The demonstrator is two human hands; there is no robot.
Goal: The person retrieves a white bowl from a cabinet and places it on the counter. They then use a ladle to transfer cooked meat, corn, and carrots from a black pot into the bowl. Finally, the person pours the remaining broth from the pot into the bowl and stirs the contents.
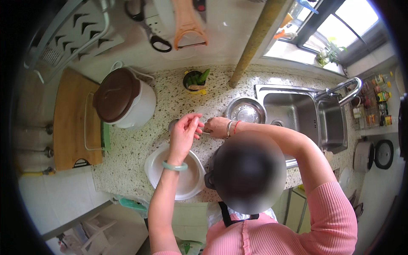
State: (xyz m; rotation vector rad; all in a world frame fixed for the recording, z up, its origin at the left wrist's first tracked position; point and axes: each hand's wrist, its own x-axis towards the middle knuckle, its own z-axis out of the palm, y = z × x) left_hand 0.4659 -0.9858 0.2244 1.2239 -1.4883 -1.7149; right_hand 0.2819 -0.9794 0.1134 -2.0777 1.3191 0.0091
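from where i stand, one wide fisheye view looks steeply down from above the person's blurred head [248, 172], facing over the counter [129, 148] to the far wall [231, 38]. it hangs near enough that left hand [182, 137] and right hand [217, 126] fall mid-view, yet takes in wooden board [72, 127] left, sink [293, 110] right and window [346, 21] far right, edges bending toward a dark rim.

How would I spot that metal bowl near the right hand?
Find the steel sink on the right side of the speckled counter. At the sink's left edge, just beyond the wrist of the right hand, sits the round metal bowl. Its shiny silver sets it apart from the larger white basin under the left forearm.
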